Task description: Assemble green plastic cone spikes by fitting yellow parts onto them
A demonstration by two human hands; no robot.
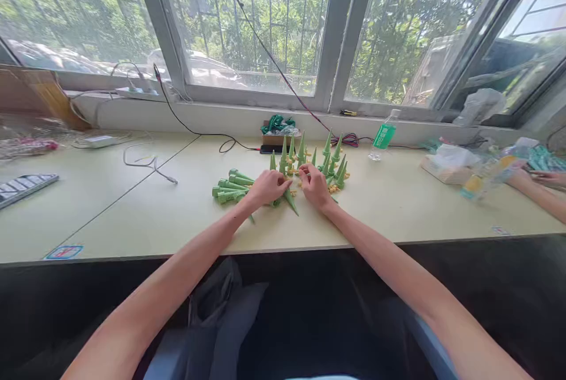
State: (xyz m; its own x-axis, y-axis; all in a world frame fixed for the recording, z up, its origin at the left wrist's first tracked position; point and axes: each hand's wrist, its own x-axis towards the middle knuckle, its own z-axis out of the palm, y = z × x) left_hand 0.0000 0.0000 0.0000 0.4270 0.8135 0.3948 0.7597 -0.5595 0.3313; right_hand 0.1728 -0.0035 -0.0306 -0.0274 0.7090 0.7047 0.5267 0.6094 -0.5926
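My left hand (269,186) is closed, its fingers curled round a green plastic cone (290,202) whose tip slants down toward me. My right hand (315,187) is beside it with fingertips pinched together; whatever lies between them is too small to make out. Behind both hands stand several upright green cones (301,148) with small yellow pieces (290,163) around them. More upright cones (336,151) are just right of my right hand. Several loose green cones (230,186) lie on their sides in a pile left of my left hand.
A small box (275,139) with green material and a black phone (272,148) sit behind the cones. A bottle (384,135) stands right of them. Cables (198,133) cross the table (186,220). Another person's arm (537,191) rests far right near a tissue box (446,169).
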